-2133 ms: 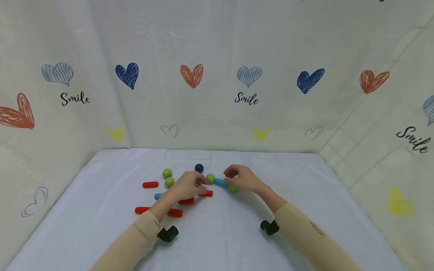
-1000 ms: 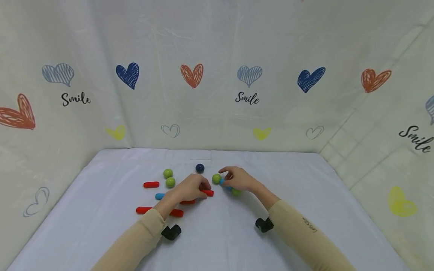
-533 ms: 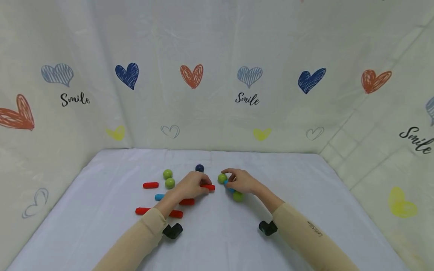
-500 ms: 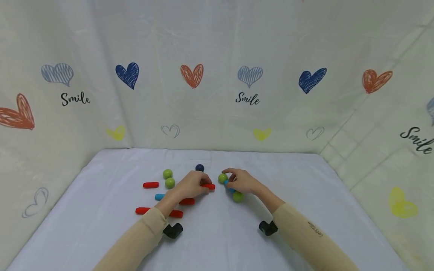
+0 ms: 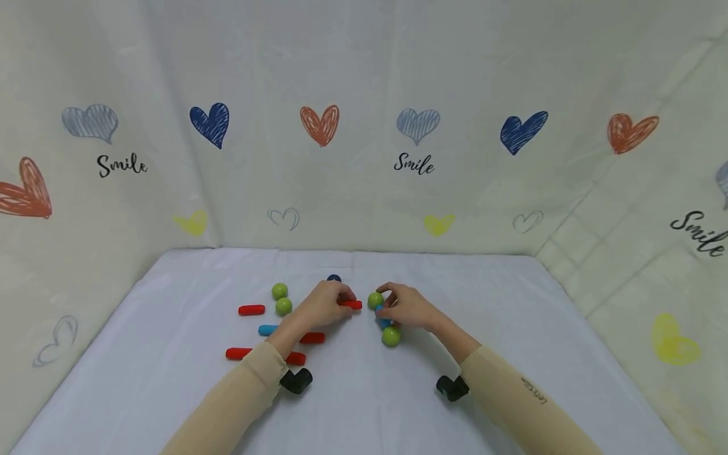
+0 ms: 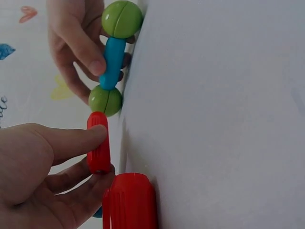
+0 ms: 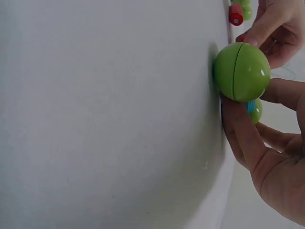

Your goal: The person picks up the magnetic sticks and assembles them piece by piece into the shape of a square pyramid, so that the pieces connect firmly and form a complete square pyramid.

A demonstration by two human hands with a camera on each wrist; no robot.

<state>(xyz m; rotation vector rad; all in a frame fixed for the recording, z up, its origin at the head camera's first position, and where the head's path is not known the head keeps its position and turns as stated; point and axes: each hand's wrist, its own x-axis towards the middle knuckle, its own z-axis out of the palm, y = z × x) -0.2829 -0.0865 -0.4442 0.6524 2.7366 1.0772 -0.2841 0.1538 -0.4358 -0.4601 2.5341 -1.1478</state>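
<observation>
Blue stick (image 5: 382, 321) with green balls, gripped in my right hand (image 5: 408, 308); left fingers (image 5: 341, 297) pinch red stick (image 5: 351, 304); white table (image 5: 512, 328).

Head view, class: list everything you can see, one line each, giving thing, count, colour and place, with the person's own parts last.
Balls: four green, two loose at left, two joined by the blue rod; one dark blue behind the left hand.
Rods: five red, one held, four loose at left; two blue, one loose, one held.
Table: one, white.
Backdrop: cream, hearts.
Wrist cameras: two, black.
Left hand: pinches red rod.
Right hand: holds blue rod.
</observation>
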